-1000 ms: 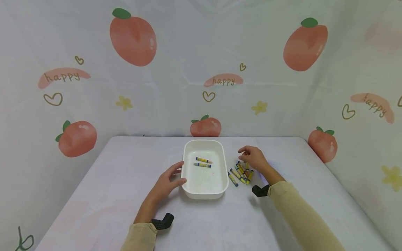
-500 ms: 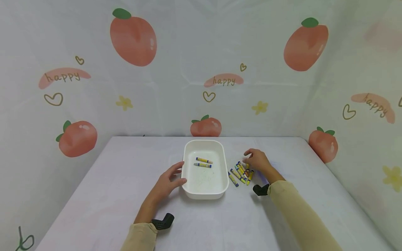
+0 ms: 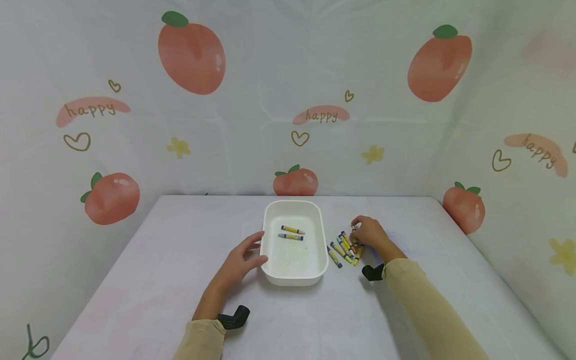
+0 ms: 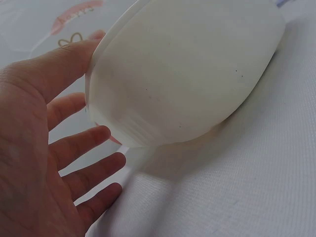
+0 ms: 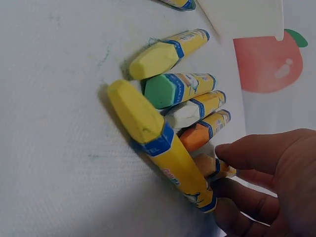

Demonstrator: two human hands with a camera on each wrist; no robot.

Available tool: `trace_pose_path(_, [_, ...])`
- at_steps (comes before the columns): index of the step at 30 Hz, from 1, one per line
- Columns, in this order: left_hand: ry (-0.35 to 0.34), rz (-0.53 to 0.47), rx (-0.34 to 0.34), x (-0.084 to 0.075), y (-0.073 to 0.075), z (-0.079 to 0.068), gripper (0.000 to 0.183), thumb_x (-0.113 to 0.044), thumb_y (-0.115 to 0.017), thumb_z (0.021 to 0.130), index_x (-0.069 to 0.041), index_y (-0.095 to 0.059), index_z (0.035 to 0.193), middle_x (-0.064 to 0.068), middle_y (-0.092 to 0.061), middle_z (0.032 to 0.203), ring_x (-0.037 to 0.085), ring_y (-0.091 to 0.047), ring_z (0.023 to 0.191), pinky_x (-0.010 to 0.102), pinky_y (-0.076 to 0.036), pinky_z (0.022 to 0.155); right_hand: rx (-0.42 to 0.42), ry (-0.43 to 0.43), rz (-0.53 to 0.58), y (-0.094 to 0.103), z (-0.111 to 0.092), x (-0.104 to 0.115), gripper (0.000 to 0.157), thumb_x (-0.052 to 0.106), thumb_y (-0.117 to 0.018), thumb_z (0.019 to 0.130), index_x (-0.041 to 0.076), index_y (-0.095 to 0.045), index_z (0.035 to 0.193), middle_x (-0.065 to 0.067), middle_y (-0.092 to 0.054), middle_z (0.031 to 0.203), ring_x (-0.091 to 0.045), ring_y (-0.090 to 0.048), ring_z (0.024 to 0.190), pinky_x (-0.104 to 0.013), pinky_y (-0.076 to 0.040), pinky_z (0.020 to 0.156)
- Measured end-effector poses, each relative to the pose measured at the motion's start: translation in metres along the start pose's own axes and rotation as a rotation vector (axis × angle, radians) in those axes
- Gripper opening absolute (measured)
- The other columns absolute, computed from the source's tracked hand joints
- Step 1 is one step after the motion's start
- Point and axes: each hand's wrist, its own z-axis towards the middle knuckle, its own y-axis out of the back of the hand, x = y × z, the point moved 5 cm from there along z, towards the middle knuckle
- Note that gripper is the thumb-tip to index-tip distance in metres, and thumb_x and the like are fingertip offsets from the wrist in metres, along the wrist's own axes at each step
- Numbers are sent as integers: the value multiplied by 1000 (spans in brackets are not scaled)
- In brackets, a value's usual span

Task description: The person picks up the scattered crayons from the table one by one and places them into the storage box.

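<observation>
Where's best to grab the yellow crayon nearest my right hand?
I'd pinch the yellow crayon across its wrapped middle, coming from above and slightly right. It's slim, faceted and lying on its side, with the orange crayon close on its left in the head view.

white cloth-covered table (image 3: 148, 265): white tub (image 3: 292, 260), loose crayons (image 3: 346, 245) beside.

Tan crayon (image 5: 205, 164) partly hidden by right hand (image 5: 294, 180). White tray (image 4: 182, 64) cut off by top edge, left wrist view. Wrapper print (image 3: 294, 237) on grey crayon (image 3: 285, 236) too small to read.
</observation>
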Motion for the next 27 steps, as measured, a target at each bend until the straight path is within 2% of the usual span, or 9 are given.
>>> trace_pose_path(6, [-19,8,5,18,-1,7,64,-22,-72,88,-13,-44,146,5,-44,148,29,-46,130,52,-34,108,-14,-4,55,3,-1,1,40,11,-62,87,0,-58,125,-14,-60,97,-27,-55,84,-38,-49,71])
trace_pose_path(14, [-9,17,1,22,-1,9,65,-29,-72,87,-18,-45,146,1,-45,147,27,-47,129,54,-37,106,-76,57,120,7,-1,0,29,10,-62,88,0,-63,115,-12,-64,93,-22,-58,75,-32,-49,62])
trace_pose_path(18, [-13,18,7,22,-1,10,65,-29,-72,87,-18,-45,146,2,-45,148,28,-47,129,54,-37,106,-99,80,152,9,-1,0,25,11,-64,88,1,-64,111,-13,-65,97,-25,-60,81,-36,-51,68])
trace_pose_path(23, [-14,14,12,23,-1,10,65,-26,-72,88,-17,-45,146,4,-45,148,28,-47,129,54,-37,106,-102,87,194,8,-1,0,24,12,-64,90,1,-63,111,-16,-65,109,-31,-60,100,-44,-50,85])
trace_pose_path(27, [5,10,8,15,-1,5,64,-21,-71,89,-13,-43,147,9,-44,148,33,-46,130,57,-36,105,-104,103,228,9,-1,1,22,10,-66,90,0,-63,110,-15,-66,108,-31,-60,100,-43,-50,85])
